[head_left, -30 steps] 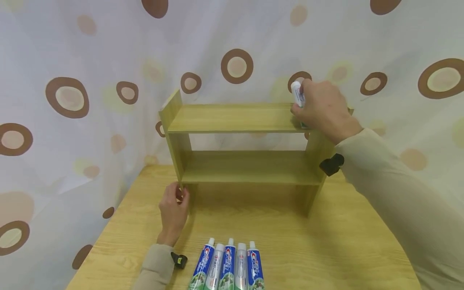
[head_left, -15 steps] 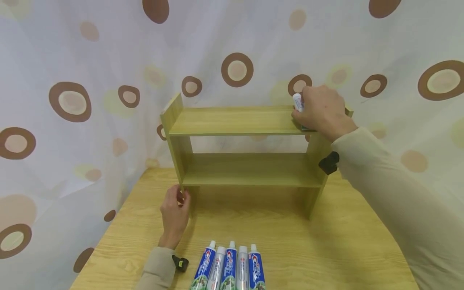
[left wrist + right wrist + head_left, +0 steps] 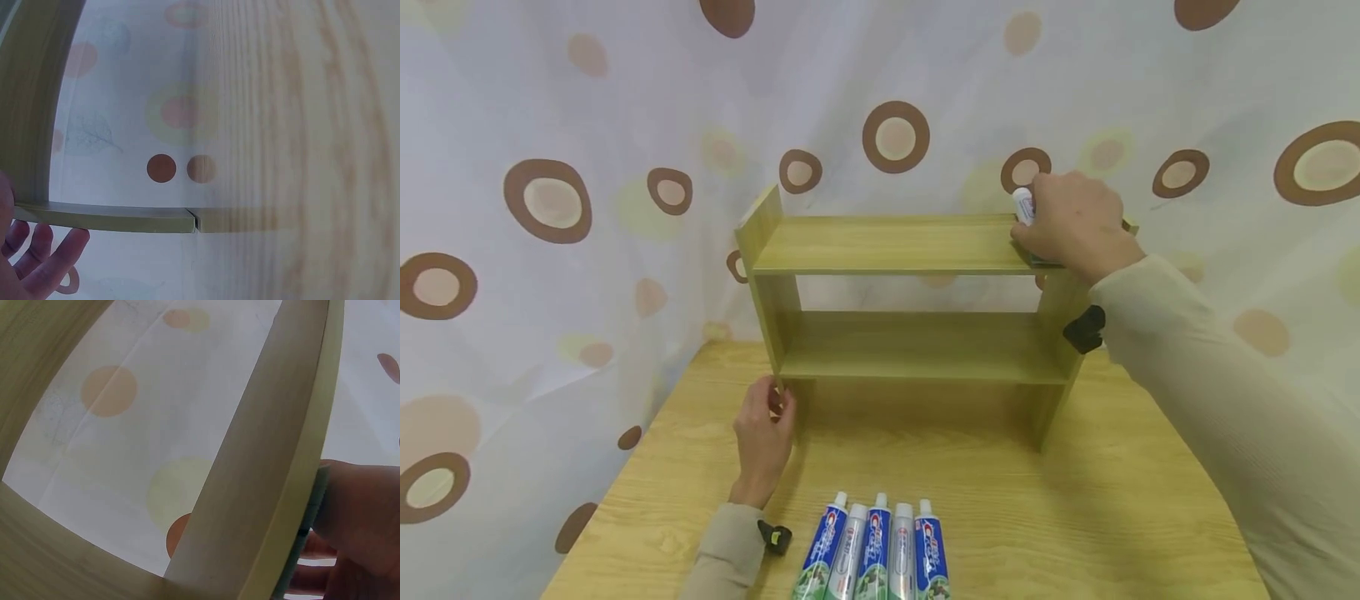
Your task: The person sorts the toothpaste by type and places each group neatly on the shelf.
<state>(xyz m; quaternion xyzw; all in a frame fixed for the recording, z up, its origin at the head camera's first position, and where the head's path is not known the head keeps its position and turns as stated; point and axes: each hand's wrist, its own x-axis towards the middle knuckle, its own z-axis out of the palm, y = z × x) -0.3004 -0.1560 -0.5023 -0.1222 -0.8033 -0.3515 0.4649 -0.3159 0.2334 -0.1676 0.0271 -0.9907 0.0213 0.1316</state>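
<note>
A two-tier wooden shelf stands on the table. My left hand grips the lower front of its left side panel; in the left wrist view the fingers lie against that panel's edge. At the right end of the top board, my right hand holds a toothpaste tube whose white end sticks out past the thumb side. Most of this tube is hidden by the hand. In the right wrist view a green strip shows along the board's edge, beside the right hand.
Several toothpaste tubes, blue ones alternating with silver ones, lie side by side at the table's front, caps toward the shelf. A patterned curtain hangs behind and to the left.
My right hand has come down a little with the toothpaste tube, onto the right end of the top board. The left hand keeps its place on the side panel.
</note>
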